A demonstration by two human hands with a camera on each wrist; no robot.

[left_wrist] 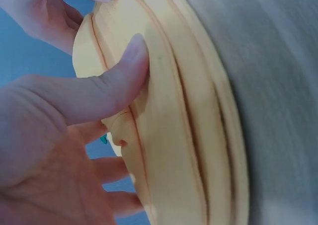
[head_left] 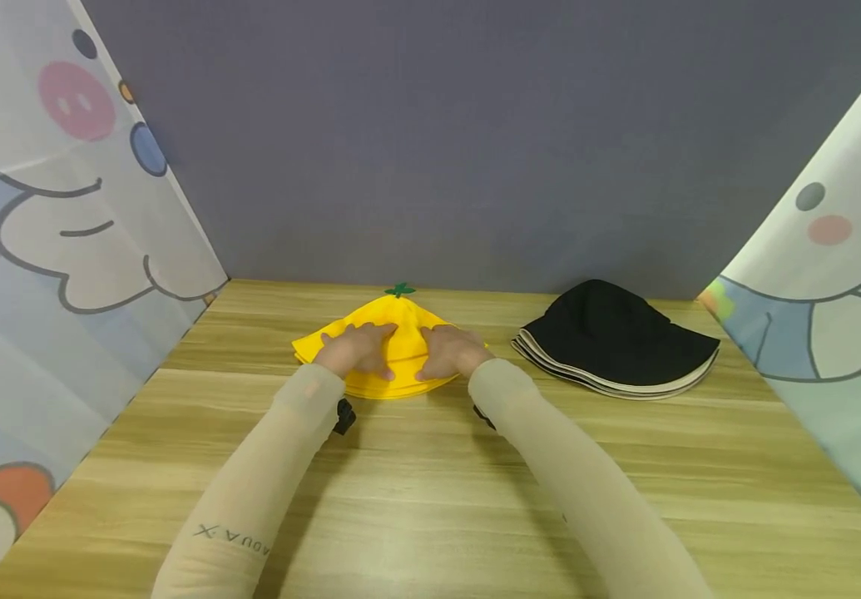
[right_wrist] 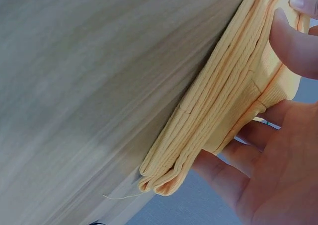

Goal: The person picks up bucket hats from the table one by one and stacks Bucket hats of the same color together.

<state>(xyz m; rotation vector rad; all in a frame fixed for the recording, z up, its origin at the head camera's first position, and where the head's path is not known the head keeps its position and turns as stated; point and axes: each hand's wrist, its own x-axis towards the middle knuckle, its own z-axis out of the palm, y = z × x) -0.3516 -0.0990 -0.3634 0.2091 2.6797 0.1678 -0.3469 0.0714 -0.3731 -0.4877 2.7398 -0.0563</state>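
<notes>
A stack of yellow bucket hats (head_left: 406,337) lies on the table, the top one carrying a green leaf tip (head_left: 400,289). On the left side of its crown rests my left hand (head_left: 358,348), fingers spread. My right hand (head_left: 451,351) lies on the right side in much the same way. In the left wrist view, the left thumb (left_wrist: 117,86) presses the near face of the crown while the other fingers reach behind it. Layered brims (right_wrist: 198,115) show in the right wrist view, with the right fingers touching the crown's side. The far fingertips are partly hidden.
To the right stands a stack of black bucket hats (head_left: 613,333) with pale brim edges. A grey wall panel (head_left: 460,166) rises behind the wooden table (head_left: 408,499). Cartoon-printed sheets (head_left: 18,274) flank both sides.
</notes>
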